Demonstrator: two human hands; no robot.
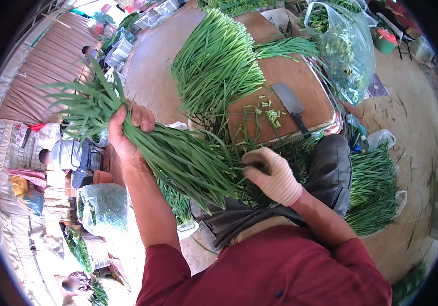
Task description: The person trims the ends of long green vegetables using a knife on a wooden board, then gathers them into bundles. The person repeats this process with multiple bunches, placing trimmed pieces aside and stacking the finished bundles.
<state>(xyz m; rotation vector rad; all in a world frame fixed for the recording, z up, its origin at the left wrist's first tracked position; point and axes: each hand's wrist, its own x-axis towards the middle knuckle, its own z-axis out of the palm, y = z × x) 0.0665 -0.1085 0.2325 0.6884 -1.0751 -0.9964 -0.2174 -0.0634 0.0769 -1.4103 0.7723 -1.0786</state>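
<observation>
My bare left hand (pixel 131 126) grips a thick bunch of garlic chives (pixel 180 158), raised at the left. The bunch slants, with leaf ends fanning above the fist and more long leaves hanging down to the right. My right hand (pixel 272 174) wears a pale ribbed work glove. Its thumb and fingers are curved and apart, close to the lower leaves, with no clear hold on anything. Beyond it, a cleaver (pixel 289 101) with a dark handle lies on a brown board (pixel 291 72). Short cut stem pieces (pixel 274 114) lie beside the blade.
A large pile of chives (pixel 219 61) covers the board's left side. A clear plastic bag of greens (pixel 343 53) stands at the far right. More chives (pixel 373 191) lie right of my knee. Loose leaves hang off the board's near edge. Other people sit at the left.
</observation>
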